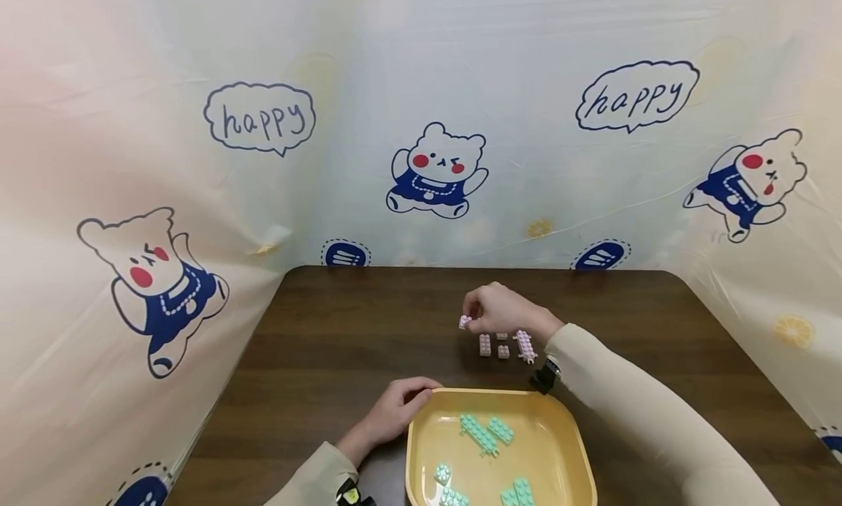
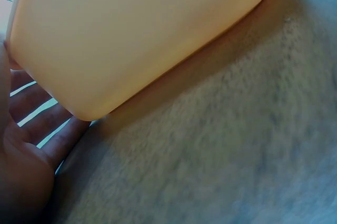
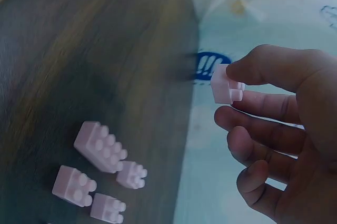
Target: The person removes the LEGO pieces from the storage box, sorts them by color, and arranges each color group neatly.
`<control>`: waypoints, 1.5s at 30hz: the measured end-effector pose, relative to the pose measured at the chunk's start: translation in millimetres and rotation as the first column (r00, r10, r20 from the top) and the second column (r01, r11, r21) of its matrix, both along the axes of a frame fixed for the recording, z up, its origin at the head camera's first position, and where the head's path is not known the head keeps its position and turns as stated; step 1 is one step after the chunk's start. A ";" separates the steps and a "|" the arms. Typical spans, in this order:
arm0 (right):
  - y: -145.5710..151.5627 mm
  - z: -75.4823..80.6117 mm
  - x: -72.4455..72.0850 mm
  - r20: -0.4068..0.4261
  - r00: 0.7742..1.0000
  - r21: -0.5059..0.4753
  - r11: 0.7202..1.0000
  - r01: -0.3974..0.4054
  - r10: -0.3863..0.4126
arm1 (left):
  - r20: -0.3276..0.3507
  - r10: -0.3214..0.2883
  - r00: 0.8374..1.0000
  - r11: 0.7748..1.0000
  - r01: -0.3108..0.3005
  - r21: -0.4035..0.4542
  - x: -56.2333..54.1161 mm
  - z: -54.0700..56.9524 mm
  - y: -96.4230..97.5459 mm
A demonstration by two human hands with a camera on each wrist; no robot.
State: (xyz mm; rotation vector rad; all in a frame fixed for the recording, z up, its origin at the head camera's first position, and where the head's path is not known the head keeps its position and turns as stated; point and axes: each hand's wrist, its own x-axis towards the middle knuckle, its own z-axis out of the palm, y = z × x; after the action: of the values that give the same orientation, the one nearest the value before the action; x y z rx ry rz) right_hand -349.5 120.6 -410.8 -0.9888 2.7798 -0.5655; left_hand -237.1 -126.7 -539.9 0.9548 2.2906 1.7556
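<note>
And there it is, a small pink brick (image 3: 221,84) pinched in the grip of the right hand (image 1: 503,308), thumb on one side, forefinger on the other, the remaining fingers loosely bent. Just toward the person from that grip, other pink pieces sit on the dark wooden counter (image 1: 342,345): a longer studded brick (image 1: 484,344) near at hand, small bricks (image 1: 503,352) right beside it, and a little further right, under the wrist, a long pink base (image 1: 525,346) with stubs along its sides. Closer to the person, well below the grip, comes the yellow tray (image 1: 546,444), green pieces (image 1: 479,434) scattered inside it. Over to the grip's left and nearer the body, the left hand (image 1: 401,407) rests at the tray's far-left corner, fingers stretched out along the outside with gaps between them, thumb by the rim. Both arms wear pale sleeves (image 1: 631,389). Beyond the grip, past the counter's far edge, a pale cloth (image 1: 526,23) hangs, printed with bears and "happy" bubbles.
</note>
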 end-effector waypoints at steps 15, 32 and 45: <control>-9.4 -37.9 -31.1 0.019 0.998 0.172 0.984 0.053 -0.057 | 0.009 -0.007 1.000 1.000 0.007 0.007 1.4 -3.6 0.8; -6.1 -55.6 -52.3 0.016 0.996 0.256 0.963 0.084 -0.091 | 0.047 -0.005 0.999 1.000 0.004 0.024 -0.5 -4.1 0.2; -4.9 -61.0 -51.5 0.022 0.997 0.241 0.968 0.070 -0.077 | 0.044 -0.007 0.999 1.000 0.007 0.014 -1.7 -3.4 -0.1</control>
State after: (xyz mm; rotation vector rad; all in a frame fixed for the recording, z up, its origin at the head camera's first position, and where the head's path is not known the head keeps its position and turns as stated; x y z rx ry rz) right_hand -401.0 115.7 -471.8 -0.8213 2.7815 -0.2417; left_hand -238.8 -126.8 -543.4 0.9153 2.2484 1.7741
